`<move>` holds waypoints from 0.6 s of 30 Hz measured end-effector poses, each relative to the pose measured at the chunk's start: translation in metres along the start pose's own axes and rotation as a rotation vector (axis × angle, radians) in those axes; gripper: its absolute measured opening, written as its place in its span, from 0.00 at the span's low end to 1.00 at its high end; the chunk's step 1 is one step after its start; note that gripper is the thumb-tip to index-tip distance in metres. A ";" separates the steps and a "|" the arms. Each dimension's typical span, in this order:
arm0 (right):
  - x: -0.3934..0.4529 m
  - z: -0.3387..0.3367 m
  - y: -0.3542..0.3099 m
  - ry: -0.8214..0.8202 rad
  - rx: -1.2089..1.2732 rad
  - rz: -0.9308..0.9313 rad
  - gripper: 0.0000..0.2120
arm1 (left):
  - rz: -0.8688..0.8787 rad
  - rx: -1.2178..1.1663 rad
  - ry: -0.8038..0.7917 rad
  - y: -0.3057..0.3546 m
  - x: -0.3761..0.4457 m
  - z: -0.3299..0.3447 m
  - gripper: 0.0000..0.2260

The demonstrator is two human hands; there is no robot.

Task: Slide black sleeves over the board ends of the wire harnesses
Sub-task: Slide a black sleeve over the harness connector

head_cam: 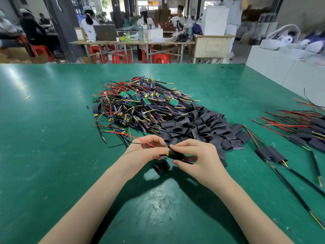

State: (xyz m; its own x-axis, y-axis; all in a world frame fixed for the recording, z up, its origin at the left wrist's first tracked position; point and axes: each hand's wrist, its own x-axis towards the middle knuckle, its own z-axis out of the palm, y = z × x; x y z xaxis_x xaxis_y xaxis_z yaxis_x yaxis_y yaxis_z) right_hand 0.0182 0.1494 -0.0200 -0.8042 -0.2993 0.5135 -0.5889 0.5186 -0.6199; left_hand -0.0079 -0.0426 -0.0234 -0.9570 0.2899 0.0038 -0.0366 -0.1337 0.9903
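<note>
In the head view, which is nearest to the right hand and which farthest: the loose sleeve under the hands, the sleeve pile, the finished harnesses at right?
1. Loose sleeve, just below-left of the right hand.
2. Sleeve pile, behind the hand.
3. Finished harnesses, far right.

cabinet sign: framed characters, too blurred to read
cardboard box label: print too small to read
other text: none legible
</note>
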 end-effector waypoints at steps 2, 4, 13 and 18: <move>-0.001 0.001 0.000 0.015 0.008 0.003 0.17 | -0.007 0.052 0.031 0.000 0.000 0.001 0.08; -0.001 0.002 0.000 0.029 0.025 0.001 0.17 | -0.034 0.045 0.071 0.002 0.000 0.001 0.06; -0.002 0.005 0.001 0.031 0.030 -0.055 0.15 | -0.039 0.009 0.035 0.001 0.000 -0.002 0.09; -0.003 0.003 0.001 0.077 -0.120 -0.053 0.17 | -0.067 -0.074 0.033 0.000 0.002 -0.002 0.06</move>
State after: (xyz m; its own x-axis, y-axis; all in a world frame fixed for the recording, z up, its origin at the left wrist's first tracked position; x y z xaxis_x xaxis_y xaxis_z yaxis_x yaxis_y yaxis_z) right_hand 0.0195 0.1488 -0.0236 -0.7612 -0.2688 0.5903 -0.6125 0.5972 -0.5179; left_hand -0.0103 -0.0438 -0.0239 -0.9608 0.2689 -0.0677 -0.1207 -0.1855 0.9752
